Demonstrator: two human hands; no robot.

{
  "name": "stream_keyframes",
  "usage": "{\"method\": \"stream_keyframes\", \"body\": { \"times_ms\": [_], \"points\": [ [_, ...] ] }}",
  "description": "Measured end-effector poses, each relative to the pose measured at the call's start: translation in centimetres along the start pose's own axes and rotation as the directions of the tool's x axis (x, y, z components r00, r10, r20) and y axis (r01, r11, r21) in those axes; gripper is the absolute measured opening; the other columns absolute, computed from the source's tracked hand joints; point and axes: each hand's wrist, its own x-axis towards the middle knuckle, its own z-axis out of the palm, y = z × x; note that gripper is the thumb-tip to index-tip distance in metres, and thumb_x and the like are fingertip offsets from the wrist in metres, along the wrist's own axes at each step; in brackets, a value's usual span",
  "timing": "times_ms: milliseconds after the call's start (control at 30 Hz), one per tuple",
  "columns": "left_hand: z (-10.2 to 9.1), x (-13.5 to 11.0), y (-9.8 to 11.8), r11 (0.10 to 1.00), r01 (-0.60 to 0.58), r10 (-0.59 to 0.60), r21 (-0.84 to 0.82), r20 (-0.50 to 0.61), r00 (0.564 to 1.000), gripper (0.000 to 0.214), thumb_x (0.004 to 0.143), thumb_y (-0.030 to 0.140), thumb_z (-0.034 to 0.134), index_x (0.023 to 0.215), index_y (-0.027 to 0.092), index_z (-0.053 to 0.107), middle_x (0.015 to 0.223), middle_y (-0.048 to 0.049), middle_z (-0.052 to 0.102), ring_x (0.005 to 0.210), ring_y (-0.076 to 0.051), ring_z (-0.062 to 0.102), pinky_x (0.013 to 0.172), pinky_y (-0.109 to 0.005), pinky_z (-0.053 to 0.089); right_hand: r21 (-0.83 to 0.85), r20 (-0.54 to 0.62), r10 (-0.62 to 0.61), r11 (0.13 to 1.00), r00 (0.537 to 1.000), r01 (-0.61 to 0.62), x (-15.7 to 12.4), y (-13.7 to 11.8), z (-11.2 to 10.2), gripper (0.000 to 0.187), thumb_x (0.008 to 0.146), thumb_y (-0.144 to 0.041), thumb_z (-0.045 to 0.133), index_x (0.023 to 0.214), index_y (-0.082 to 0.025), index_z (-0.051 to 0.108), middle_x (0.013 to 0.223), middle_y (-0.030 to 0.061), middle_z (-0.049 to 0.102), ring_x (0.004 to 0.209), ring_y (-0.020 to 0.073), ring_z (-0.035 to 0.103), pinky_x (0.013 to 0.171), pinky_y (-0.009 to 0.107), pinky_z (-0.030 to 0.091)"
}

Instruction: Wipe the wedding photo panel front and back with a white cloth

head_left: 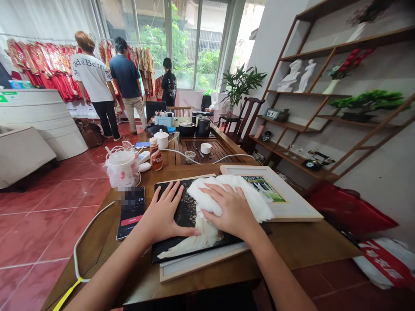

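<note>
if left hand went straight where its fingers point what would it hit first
Probably the pale wooden edge of the dark panel under the left hand, just past its fingers, though depth is unclear.

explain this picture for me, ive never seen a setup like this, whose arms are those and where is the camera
There is no machine here. These are a person's own two bare arms, filmed by a camera worn on their head, which looks forward and down, so you share their view. The left hand lies flat on a dark glossy picture. The right hand rests on a white cloth lying on that picture, with the fingers spread on top rather than closed around it. A phone lies to the left and a white-framed photo lies beyond the hands, both on a wooden table.
</note>
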Motion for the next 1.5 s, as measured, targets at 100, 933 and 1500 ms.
{"method": "stream_keyframes", "body": {
  "times_ms": [100, 933, 1500],
  "points": [
    [0.1, 0.1, 0.0, 1.000, 0.006, -0.006, 0.004, -0.005, 1.000, 0.113, 0.068, 0.085, 0.045, 0.151, 0.013, 0.019, 0.157, -0.0145, 0.018, 0.144, -0.033, 0.012, 0.114, -0.056, 0.009, -0.002, -0.024, 0.000, 1.000, 1.000, 0.000, 0.5, 0.1, 0.3, 0.047, 0.083, -0.045, 0.054, 0.128, -0.031, 0.055, 0.136, 0.0015, 0.054, 0.113, 0.0305, 0.048, 0.093, 0.049, 0.031],
    [0.3, 0.0, -0.1, 1.000, 0.003, -0.003, -0.005, -0.026, 1.000, 0.113, 0.066, 0.085, 0.049, 0.151, 0.016, 0.019, 0.156, -0.0142, 0.022, 0.144, -0.036, 0.014, 0.113, -0.058, 0.011, -0.032, -0.033, 0.010, 0.999, 0.999, -0.011, 0.5, 0.0, 0.3, 0.048, 0.083, -0.045, 0.053, 0.129, -0.032, 0.054, 0.136, 0.0015, 0.054, 0.114, 0.0311, 0.048, 0.094, 0.050, 0.031],
    [0.0, 0.0, 0.2, 1.000, 0.011, -0.011, -0.024, -0.001, 1.000, 0.120, 0.063, 0.091, 0.041, 0.151, 0.012, 0.019, 0.156, -0.0143, 0.019, 0.144, -0.035, 0.013, 0.114, -0.058, 0.009, -0.029, 0.025, 0.001, 1.000, 1.000, -0.001, -2.3, -0.5, -0.7, 0.052, 0.082, -0.046, 0.054, 0.132, -0.035, 0.050, 0.138, -0.0019, 0.051, 0.114, 0.0303, 0.047, 0.090, 0.048, 0.032]
  ]
}}
